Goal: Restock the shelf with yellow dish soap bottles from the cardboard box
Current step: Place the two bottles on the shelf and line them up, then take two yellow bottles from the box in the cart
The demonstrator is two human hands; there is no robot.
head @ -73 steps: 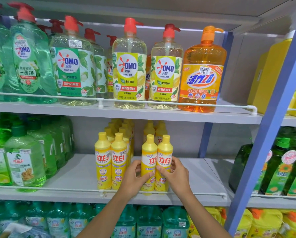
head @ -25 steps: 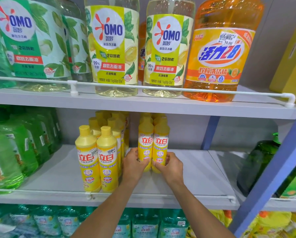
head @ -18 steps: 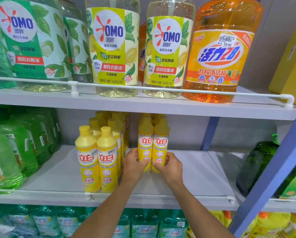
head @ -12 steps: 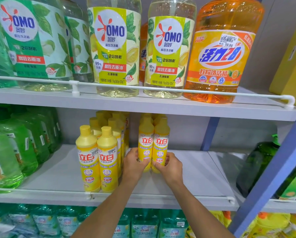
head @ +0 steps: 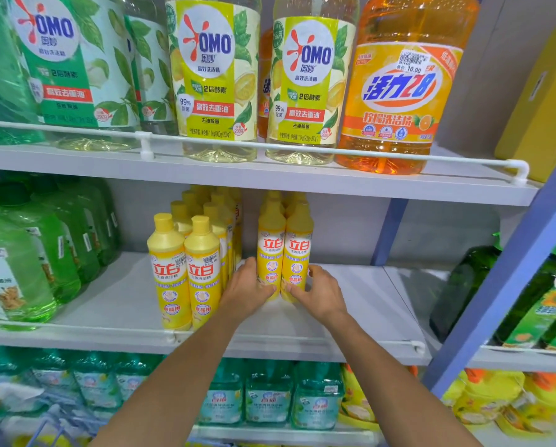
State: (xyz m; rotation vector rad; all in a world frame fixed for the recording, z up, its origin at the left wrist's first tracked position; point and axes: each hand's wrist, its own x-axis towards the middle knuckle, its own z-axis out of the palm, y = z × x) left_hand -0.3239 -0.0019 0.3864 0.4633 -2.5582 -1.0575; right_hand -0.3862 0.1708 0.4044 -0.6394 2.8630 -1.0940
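Observation:
Two yellow dish soap bottles stand side by side deep on the middle shelf [head: 351, 321]. My left hand [head: 249, 290] grips the lower part of the left bottle [head: 270, 250]. My right hand [head: 318, 293] grips the lower part of the right bottle [head: 299, 250]. More yellow bottles stand behind this pair. To the left, a double row of the same yellow bottles [head: 186, 269] runs from the shelf front to the back. The cardboard box is not in view.
A white rail [head: 302, 341] guards the middle shelf's front edge. Green bottles [head: 28, 253] crowd its left end and dark green ones [head: 464, 285] stand at the right. Large OMO and orange bottles [head: 396, 85] fill the upper shelf; teal bottles [head: 270, 395] fill the lower one. A blue upright [head: 502, 291] stands at the right.
Since 2.9 s ago both hands have pushed the two bottles from the shelf's front rail toward the back. Over the last second hands and bottles have stayed still.

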